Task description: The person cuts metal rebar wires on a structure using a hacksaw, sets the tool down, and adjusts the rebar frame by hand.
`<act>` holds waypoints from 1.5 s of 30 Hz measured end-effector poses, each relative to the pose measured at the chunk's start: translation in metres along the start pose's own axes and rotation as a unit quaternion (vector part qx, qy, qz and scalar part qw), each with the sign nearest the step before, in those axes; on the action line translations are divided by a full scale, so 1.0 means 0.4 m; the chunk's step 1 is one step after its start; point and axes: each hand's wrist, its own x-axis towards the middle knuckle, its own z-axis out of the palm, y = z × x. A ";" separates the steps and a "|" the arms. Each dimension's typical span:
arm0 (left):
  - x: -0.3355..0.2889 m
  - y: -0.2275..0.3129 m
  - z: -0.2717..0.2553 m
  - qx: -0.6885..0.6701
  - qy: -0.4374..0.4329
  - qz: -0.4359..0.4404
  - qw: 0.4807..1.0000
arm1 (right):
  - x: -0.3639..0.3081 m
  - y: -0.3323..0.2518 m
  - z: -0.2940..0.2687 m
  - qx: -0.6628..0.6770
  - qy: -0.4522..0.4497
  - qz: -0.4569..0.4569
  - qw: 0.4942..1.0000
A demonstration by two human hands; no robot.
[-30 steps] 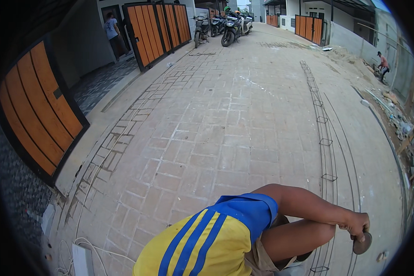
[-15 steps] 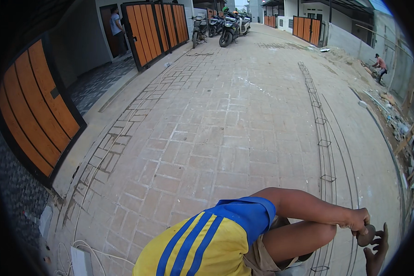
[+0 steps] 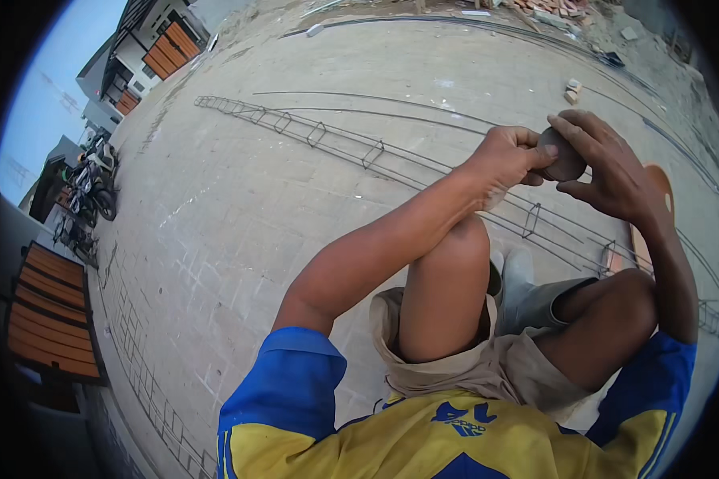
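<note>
My left hand [image 3: 519, 156] pinches a round, flat, dark grey disc [image 3: 565, 156], its thumb lying across the disc's face. On the other side, my right hand [image 3: 611, 168] reaches over with fingers stretched out, their tips at the disc's upper edge and the thumb held apart below. What the disc is I cannot make out. Beneath both hands runs a long cage of thin steel rods [image 3: 373, 156] with rectangular wire ties, lying on the paving. Beyond my right wrist, a tan, loop-shaped piece [image 3: 660, 188] is partly hidden by the arm.
Loose rods [image 3: 411, 106] lie alongside the cage. Small block pieces [image 3: 573, 91] sit farther off, before rubble [image 3: 547, 14] at the far edge. My grey rubber boots [image 3: 523, 287] are close to the cage. Parked motorbikes [image 3: 92, 185] and an orange gate [image 3: 54, 311] stand at left.
My view has swung to the right, bringing both arms and the steel cage toward the middle. The left hand keeps the disc; the right hand's fingers now reach over its upper edge.
</note>
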 end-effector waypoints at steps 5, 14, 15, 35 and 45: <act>0.014 0.025 0.084 0.102 -0.085 -0.055 0.990 | -0.136 0.084 -0.105 0.039 -0.047 0.004 0.998; 0.102 -0.094 -0.027 0.257 -0.087 -0.154 0.950 | -0.653 0.289 -0.130 -0.061 0.052 0.383 0.920; 0.107 -0.109 -0.046 0.255 -0.093 -0.152 0.950 | -0.706 0.340 -0.091 -0.059 0.091 0.439 0.892; 0.588 -0.898 0.052 0.432 -0.126 -0.163 0.878 | -1.361 1.188 0.299 -0.126 -0.113 0.659 0.733; 0.641 -1.050 0.183 0.469 -0.192 -0.065 0.860 | -1.426 1.353 0.501 -0.040 -0.185 0.668 0.719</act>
